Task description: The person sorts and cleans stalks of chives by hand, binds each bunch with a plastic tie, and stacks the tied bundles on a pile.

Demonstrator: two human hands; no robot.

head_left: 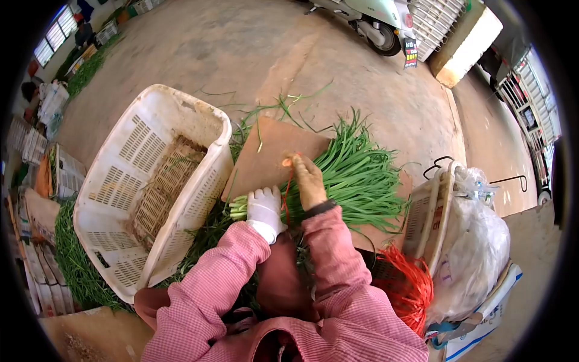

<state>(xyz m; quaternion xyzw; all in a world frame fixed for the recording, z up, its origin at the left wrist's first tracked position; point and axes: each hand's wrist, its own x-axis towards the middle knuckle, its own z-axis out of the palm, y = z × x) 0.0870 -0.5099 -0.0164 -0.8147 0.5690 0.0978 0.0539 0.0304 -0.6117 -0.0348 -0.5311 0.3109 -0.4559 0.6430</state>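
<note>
Just right of the white basket (202,208), the green bunch (362,175) lay across a brown board (265,151); the left hand (264,208) squeezed its pale ends (239,208) and the right hand (308,181) pinched red string (286,204)

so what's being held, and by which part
Left hand grips the green bunch near its pale ends; right hand apparently pinches the red string up high.

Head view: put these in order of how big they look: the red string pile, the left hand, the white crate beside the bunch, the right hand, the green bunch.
1. White crate
2. Green bunch
3. Red string pile
Last, unranked: left hand and right hand, which look about alike.
</note>
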